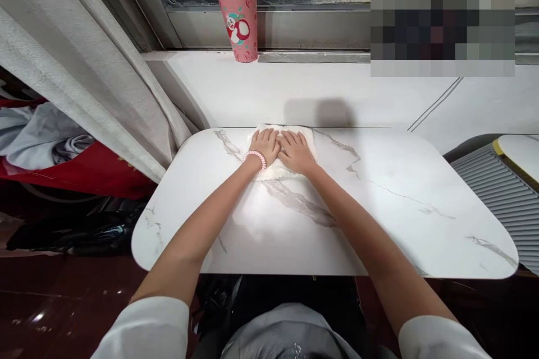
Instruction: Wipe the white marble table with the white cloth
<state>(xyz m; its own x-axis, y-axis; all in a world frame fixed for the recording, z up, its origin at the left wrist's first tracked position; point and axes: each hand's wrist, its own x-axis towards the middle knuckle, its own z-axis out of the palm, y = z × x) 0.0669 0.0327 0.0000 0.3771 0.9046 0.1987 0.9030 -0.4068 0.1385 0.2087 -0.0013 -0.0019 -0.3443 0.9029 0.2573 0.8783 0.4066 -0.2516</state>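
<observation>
A white fluffy cloth (281,171) lies spread on the white marbled table (412,213), close to its far edge by the wall. My left hand (265,145) rests flat on the cloth's left part, fingers stretched out and pointing away from me. A pink coiled band circles that wrist. Beside it, my right hand (296,150) presses flat on the right part of the cloth, its fingers spread. The two hands nearly meet at the thumbs. Neither hand is wrapped round anything.
On the window ledge stands a pink paper cup (236,17) with a red straw. A pale curtain (101,56) hangs at left, above a red bag (96,171) with clothes in it. A ribbed grey unit (497,190) stands right of the table.
</observation>
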